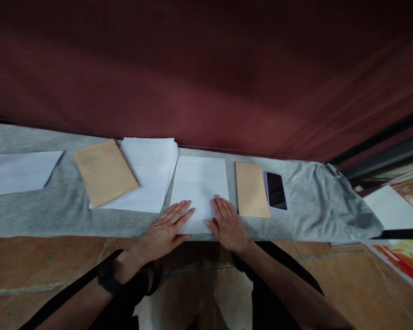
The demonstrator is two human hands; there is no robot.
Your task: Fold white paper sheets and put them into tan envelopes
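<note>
A white sheet of paper (199, 181) lies on a grey cloth (55, 215) in front of me. My left hand (167, 227) rests flat on the sheet's near left corner, fingers stretched out. My right hand (227, 222) lies flat on its near right corner, fingers together and extended. Neither hand holds anything. A narrow brown envelope (251, 189) lies just right of the sheet, and a phone (276, 190) with a dark screen sits beside it.
A larger brown envelope (105, 172) lies on a stack of white paper (147, 169) to the left. Another white sheet (19, 172) is at the far left. A dark red curtain (206, 73) hangs behind. Tiled floor (48, 266) is below; printed papers (402, 261) lie at right.
</note>
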